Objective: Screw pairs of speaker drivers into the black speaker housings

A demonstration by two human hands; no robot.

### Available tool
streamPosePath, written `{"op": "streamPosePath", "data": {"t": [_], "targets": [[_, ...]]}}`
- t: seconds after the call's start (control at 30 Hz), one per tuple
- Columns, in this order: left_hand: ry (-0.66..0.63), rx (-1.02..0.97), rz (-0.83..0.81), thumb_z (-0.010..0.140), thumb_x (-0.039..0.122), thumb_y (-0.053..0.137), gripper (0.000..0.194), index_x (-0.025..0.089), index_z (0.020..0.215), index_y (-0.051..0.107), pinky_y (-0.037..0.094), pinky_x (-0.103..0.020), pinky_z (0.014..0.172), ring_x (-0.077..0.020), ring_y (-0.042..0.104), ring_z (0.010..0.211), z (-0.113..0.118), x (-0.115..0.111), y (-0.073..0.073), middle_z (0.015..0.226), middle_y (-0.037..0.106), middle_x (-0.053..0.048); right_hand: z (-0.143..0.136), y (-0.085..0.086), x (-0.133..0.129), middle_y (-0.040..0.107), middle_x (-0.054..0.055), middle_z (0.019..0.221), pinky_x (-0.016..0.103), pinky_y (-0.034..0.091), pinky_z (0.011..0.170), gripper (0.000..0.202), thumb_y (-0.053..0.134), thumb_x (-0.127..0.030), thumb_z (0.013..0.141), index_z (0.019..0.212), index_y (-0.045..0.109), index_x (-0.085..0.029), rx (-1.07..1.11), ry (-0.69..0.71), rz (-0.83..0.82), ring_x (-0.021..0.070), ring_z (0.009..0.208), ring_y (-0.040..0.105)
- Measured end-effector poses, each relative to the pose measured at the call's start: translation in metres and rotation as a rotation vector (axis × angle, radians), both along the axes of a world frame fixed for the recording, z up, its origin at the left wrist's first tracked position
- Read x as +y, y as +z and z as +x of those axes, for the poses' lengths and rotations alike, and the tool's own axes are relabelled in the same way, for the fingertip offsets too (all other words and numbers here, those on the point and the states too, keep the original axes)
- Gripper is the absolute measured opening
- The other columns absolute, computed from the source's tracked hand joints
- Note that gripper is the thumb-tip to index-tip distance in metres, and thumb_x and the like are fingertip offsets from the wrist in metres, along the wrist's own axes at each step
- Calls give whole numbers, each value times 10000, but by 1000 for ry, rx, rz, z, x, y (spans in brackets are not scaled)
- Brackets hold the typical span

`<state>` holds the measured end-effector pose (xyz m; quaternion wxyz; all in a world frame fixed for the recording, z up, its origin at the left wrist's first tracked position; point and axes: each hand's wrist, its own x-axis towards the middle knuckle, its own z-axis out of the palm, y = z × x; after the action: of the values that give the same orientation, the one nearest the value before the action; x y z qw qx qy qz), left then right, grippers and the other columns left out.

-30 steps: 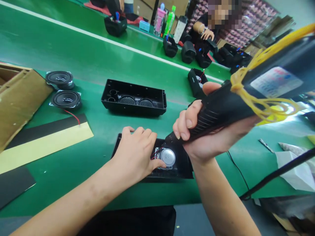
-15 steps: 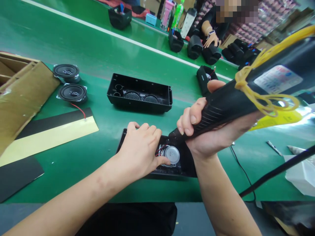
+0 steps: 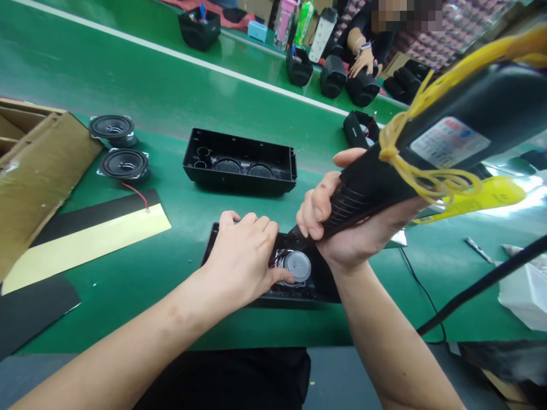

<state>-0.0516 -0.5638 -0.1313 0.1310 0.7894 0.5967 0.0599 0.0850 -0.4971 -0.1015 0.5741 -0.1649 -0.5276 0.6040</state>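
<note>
My right hand point(image 3: 342, 216) is wrapped round a black electric screwdriver point(image 3: 384, 165) bound with yellow elastic cord. The screwdriver slants down to the left, its tip inside a black speaker housing point(image 3: 327, 285) near the far wall; the tip itself is hidden. My left hand point(image 3: 243, 262) holds that housing, fingers bent over its far edge and thumb against a silver-backed speaker driver point(image 3: 298, 266) seated inside. Red and black wires run beside the driver. Beyond, another open black housing point(image 3: 239, 181) shows two round grilles. At the left sit two loose speaker drivers point(image 3: 125, 164) point(image 3: 111, 128).
A cardboard box point(image 3: 47, 165) stands at the left, near black and yellow strips point(image 3: 98, 242). A black cable point(image 3: 482, 285) crosses at right, by a white tray point(image 3: 523, 296). Across the green table point(image 3: 141, 74), a co-worker's hand point(image 3: 362, 61) rests on a black housing point(image 3: 362, 88).
The screwdriver and my right hand have shifted slightly left and down at the tip end. My left hand keeps its place on the housing. The view has moved a little.
</note>
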Motion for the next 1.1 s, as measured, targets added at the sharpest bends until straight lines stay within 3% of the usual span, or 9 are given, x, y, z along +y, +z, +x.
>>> {"op": "streamPosePath", "data": {"t": [0.23,0.53,0.7,0.8,0.97,1.1], "targets": [[1,3,8,795,780,816,699,172,1102,655,354,-533,915,-347,657,1067,0,0,-2,1064,751,-71,-1,-10,1,579,-65,614,220,334,316,558,612,-782,951,1104,747,-263,28,98,107,87,355,367],[-2,-3,48,780,758,846,672,184,1059,637,354,-506,889,-335,656,1030,-2,-1,-5,1045,744,-73,1,-7,-4,619,-73,624,223,384,357,551,752,-796,856,1059,748,-284,-33,113,-26,102,377,449],[-4,-25,84,763,730,878,636,198,991,615,364,-512,904,-324,658,996,-3,-3,-8,957,713,-43,2,-1,-7,636,-58,649,243,404,381,626,731,-809,872,1197,750,-275,-3,101,-9,115,408,479],[-7,-28,109,773,677,901,607,206,1035,622,374,-537,928,-330,671,1003,-5,-6,-11,995,731,-49,18,19,-7,625,-71,642,241,423,371,523,731,-744,917,1172,730,-287,61,-41,18,116,398,480],[-31,-21,222,785,556,932,545,220,1079,619,394,-585,941,-358,700,1007,-7,-7,-20,1074,753,-92,81,55,9,533,-86,563,231,337,315,562,617,-782,941,1105,698,-251,88,-559,301,109,337,403],[-41,-48,255,808,538,882,480,246,1082,617,409,-613,926,-377,716,966,-10,-6,-27,1077,764,-104,127,60,31,508,-77,550,225,317,327,612,488,-822,968,1003,667,-238,-18,-879,391,114,352,414]]}}
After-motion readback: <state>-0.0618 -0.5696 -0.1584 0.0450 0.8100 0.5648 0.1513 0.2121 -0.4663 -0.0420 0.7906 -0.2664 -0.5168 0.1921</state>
